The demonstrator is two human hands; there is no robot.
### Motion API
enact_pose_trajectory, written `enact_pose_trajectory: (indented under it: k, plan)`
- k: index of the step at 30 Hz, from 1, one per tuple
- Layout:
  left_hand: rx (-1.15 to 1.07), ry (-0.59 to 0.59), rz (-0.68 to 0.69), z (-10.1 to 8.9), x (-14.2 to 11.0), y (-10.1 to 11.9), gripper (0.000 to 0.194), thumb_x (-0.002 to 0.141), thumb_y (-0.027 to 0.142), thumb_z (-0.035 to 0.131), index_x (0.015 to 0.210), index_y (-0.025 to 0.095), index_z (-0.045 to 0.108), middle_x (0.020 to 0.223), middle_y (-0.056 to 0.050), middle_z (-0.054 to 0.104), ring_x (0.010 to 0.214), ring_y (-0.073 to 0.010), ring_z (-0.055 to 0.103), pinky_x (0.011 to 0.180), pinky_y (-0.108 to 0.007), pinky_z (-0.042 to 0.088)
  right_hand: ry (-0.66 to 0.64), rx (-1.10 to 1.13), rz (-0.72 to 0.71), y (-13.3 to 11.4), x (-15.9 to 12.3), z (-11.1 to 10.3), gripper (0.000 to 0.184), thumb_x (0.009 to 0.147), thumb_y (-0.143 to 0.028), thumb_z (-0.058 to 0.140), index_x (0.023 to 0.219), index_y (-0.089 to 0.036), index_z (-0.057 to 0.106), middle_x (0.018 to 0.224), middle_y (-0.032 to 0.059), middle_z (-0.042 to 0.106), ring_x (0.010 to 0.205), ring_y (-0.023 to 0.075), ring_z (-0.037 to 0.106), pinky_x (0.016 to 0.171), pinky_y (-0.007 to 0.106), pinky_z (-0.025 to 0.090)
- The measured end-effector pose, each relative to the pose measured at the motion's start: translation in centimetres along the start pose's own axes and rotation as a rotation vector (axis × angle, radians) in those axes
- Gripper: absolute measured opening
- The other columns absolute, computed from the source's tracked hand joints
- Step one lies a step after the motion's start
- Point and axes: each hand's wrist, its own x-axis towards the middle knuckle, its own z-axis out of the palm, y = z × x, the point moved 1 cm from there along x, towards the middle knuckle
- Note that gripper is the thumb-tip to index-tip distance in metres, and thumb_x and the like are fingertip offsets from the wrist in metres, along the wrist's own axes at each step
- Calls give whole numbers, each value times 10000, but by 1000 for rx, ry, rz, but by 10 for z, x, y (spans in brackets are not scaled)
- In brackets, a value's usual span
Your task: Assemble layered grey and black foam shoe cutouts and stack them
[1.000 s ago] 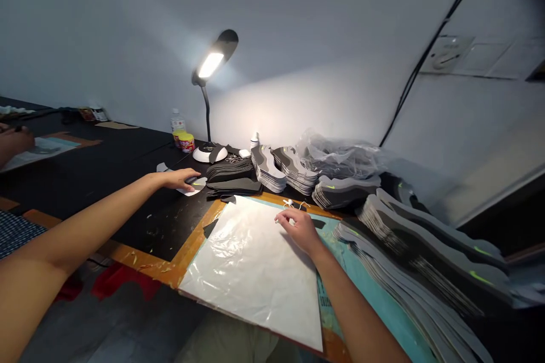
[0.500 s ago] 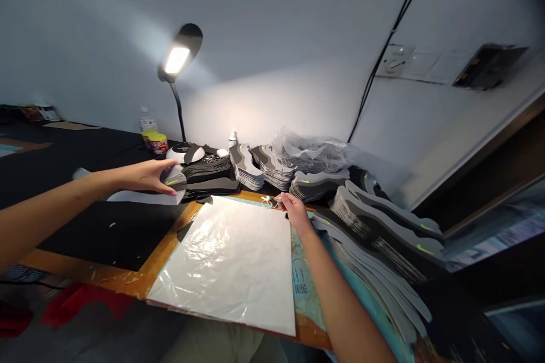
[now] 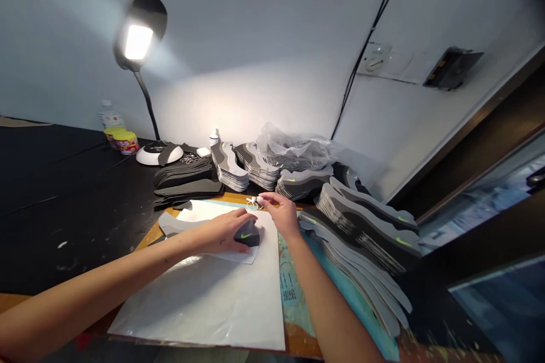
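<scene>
My left hand (image 3: 223, 232) grips a grey foam shoe-upper piece (image 3: 247, 235) with a green swoosh, pressing it on a white paper backing (image 3: 238, 255). A long light-grey strip of the piece (image 3: 170, 224) reaches left under my wrist. Both lie on a plastic-covered white sheet (image 3: 204, 300). My right hand (image 3: 279, 214) is at the sheet's far edge, its fingertips at a small white cord (image 3: 254, 202). Whether those fingers hold the cord is hard to see.
Several tall stacks of grey shoe pieces (image 3: 366, 232) crowd the right side, beside a printed teal board (image 3: 293, 289). More stacks (image 3: 227, 167), a crumpled plastic bag (image 3: 293, 147), a desk lamp (image 3: 138, 45), a bottle (image 3: 111, 119) and a can (image 3: 126, 142) stand behind, on a black tabletop (image 3: 72, 204).
My left hand has carried the grey piece and its white backing rightward from the black tabletop onto the plastic-covered sheet. The view has swung to the right. My right hand stays near the cord.
</scene>
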Motion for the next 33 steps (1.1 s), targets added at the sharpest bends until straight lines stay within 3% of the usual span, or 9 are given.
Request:
enact_pose_trajectory:
  k: [3, 5, 7, 12, 14, 18, 20, 24, 33]
  plan:
    - [125, 14, 101, 1, 0, -7, 608, 873, 614, 591, 1312, 198, 537, 1221, -143, 566, 1062, -300, 575, 917, -386, 461, 3, -398, -85, -3, 1, -10, 75, 820, -302, 725, 859, -251, 765, 912, 44, 741, 917, 228, 585, 896, 361, 426]
    - [189, 23, 123, 1, -1, -9, 619, 880, 644, 554, 1304, 193, 556, 1240, -147, 577, 1069, -307, 583, 930, -395, 457, -29, -712, -133, -2, 2, -14, 108, 879, -297, 673, 860, -249, 768, 896, 55, 737, 901, 233, 564, 859, 359, 414]
    - [206, 42, 123, 2, -2, -10, 629, 887, 647, 540, 1307, 179, 560, 1241, -146, 599, 1059, -302, 604, 918, -384, 467, -80, -846, -143, 1, 1, -15, 125, 895, -292, 661, 850, -255, 771, 880, 52, 738, 877, 228, 563, 817, 347, 411]
    - [115, 72, 148, -6, 1, -14, 446, 1030, 464, 348, 1299, 195, 583, 1231, -105, 661, 1068, -234, 644, 901, -318, 480, -135, -874, -140, 9, -1, -13, 76, 872, -270, 693, 882, -273, 768, 914, 28, 740, 895, 222, 567, 838, 351, 392]
    - [114, 106, 116, -18, 2, -23, 413, 1030, 433, 360, 1256, 200, 615, 1189, -94, 682, 1036, -223, 654, 872, -311, 486, -135, -887, -133, 12, -1, -14, 84, 873, -257, 687, 897, -274, 766, 935, 30, 730, 905, 222, 565, 847, 356, 389]
    - [353, 263, -142, -46, -5, -66, 420, 981, 447, 440, 1210, 159, 644, 1229, -152, 639, 1082, -289, 611, 930, -390, 454, -116, -910, -122, 16, -1, -17, 125, 890, -230, 651, 913, -264, 768, 974, 54, 706, 939, 231, 558, 866, 366, 392]
    - [414, 253, -274, -58, -11, -90, 475, 954, 486, 472, 1223, 133, 640, 1254, -180, 615, 1101, -317, 595, 931, -397, 448, -108, -918, -127, 16, -1, -18, 156, 902, -216, 624, 954, -255, 765, 985, 63, 705, 943, 236, 554, 879, 373, 389]
    - [397, 183, -328, -73, -20, -119, 406, 943, 457, 473, 1069, 162, 723, 1063, -133, 690, 922, -269, 642, 799, -328, 471, -77, -911, -155, 12, 0, -16, 241, 933, -197, 554, 1104, -228, 722, 1050, 74, 708, 971, 245, 558, 904, 375, 383]
    - [362, 171, -278, -85, -16, -110, 373, 927, 402, 530, 1045, 104, 722, 1002, -125, 675, 859, -231, 613, 787, -297, 451, -57, -792, -231, 0, -2, -12, 168, 894, -203, 586, 950, -230, 742, 967, 65, 720, 928, 243, 586, 900, 374, 401]
